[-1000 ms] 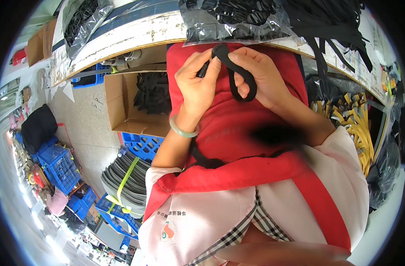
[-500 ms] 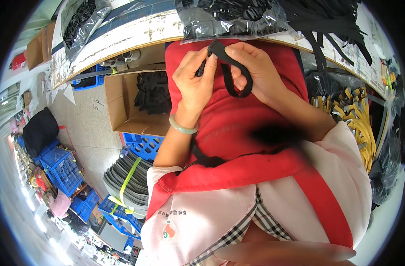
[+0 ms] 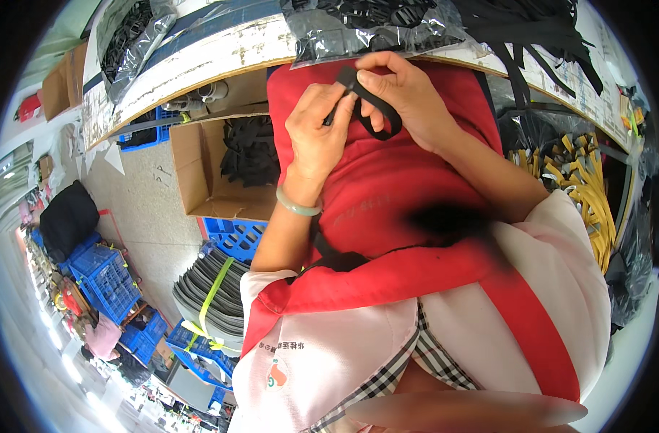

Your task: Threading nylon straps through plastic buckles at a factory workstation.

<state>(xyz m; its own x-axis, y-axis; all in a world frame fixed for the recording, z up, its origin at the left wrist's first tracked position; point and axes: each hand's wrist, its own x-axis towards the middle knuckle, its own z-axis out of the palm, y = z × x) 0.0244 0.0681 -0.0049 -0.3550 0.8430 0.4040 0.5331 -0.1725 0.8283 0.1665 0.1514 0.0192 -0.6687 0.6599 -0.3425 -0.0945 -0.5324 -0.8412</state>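
Above the red apron [image 3: 416, 166] on my lap, both hands meet at a black webbing strap [image 3: 388, 114]. My left hand [image 3: 316, 130], with a pale bangle at its wrist, pinches a small black piece at the strap's end; it looks like a plastic buckle, but the fingers partly hide it. My right hand [image 3: 409, 97] is closed on the strap beside it, thumb and fingers on the band. Below the right fingers the strap curves in a loop. Just beyond the hands, on the bench edge, lies a clear bag of black plastic buckles [image 3: 372, 18].
The worn white bench [image 3: 221, 54] crosses ahead. A second bag of black parts [image 3: 131, 43] lies at its left, and black straps [image 3: 524, 29] hang over its right edge. An open cardboard box [image 3: 192, 169] holds black pieces. Yellow straps [image 3: 585, 195] are heaped at right; blue crates [image 3: 106, 281] stand left.
My right hand has shifted slightly left and up, its index finger now lifted and bent. The strap's loop has become smaller and rides higher. My left hand keeps its pinch.
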